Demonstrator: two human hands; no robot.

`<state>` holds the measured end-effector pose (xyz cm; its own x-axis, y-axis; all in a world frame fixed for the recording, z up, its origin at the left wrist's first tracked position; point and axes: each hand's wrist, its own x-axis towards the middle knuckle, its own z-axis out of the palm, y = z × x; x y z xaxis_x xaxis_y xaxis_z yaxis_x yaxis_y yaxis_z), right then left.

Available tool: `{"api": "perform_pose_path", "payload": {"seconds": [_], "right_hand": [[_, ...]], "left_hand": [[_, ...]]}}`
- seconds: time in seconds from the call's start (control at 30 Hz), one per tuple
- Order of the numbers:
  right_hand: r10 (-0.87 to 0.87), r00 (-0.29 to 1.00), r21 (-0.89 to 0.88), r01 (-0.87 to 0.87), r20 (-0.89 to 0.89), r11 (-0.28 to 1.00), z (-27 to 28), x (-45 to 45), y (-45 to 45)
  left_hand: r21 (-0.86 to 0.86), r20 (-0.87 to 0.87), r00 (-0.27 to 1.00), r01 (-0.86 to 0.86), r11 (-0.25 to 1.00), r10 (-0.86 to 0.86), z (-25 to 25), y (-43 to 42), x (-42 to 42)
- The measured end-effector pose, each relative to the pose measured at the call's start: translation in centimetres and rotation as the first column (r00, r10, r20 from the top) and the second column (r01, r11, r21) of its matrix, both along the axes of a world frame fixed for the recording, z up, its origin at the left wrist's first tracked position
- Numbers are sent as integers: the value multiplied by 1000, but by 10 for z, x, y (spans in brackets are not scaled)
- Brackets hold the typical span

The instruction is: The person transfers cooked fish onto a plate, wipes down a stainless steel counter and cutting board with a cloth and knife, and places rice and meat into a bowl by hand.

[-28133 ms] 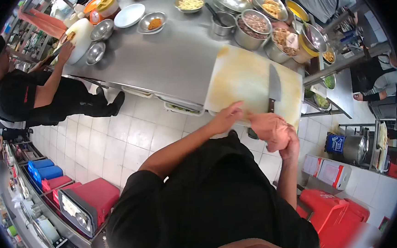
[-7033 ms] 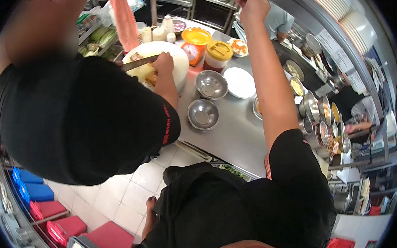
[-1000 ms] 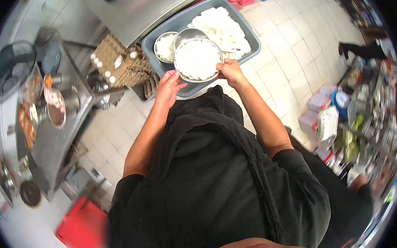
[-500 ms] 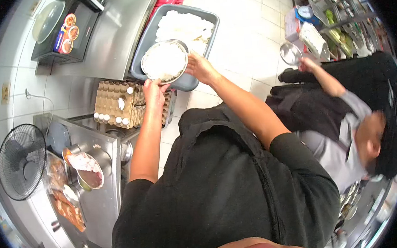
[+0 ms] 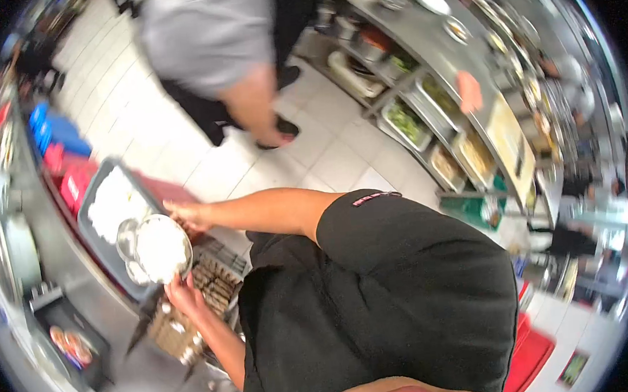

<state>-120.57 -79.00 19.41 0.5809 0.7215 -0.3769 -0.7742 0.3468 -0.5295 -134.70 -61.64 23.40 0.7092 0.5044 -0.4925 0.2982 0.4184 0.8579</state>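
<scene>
A round metal bowl heaped with white rice (image 5: 162,249) is held over the near part of a grey tub (image 5: 96,244). My left hand (image 5: 184,294) grips the bowl's rim at its lower side. At the bowl's upper right edge, my right hand (image 5: 186,214) holds the rim, its fingers slightly blurred. Beside the held bowl, partly covered by it, a second metal bowl (image 5: 125,238) rests in the tub. More white rice (image 5: 115,200) fills the tub's far part.
A person in a grey shirt (image 5: 208,36) stands beyond on the tiled floor. Right of them is a steel counter (image 5: 426,35) with trays of greens (image 5: 405,122) below and a cutting board (image 5: 508,146). Egg trays (image 5: 178,329) lie below the tub; a red bin (image 5: 533,355) is lower right.
The view has swung round to the right, so the tub and bowl now appear at the left. Both hands still hold the bowl. The counter has come into view, and the grey-shirted person now appears at the top.
</scene>
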Motion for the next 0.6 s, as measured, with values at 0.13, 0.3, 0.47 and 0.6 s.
{"api": "perform_pose_path", "payload": {"seconds": [0.13,0.3,0.47,0.6], "right_hand": [[-170,985,-79,170,11,982,12,-89,-150],[-481,877,-364,443,-16,820,-54,-209,-349],[-824,565,-401,763,34,507,-59,-344,-528],[-911,351,-532,825,217,191,-17,-392,-613]], "left_hand": [[-13,9,946,323,946,-323,11,-111,-35],[-119,-75,778,614,781,-623,-15,-237,-64],[-159,-56,583,797,583,-811,-15,-382,-85],[-231,-4,497,844,484,-868,11,-486,-99]]}}
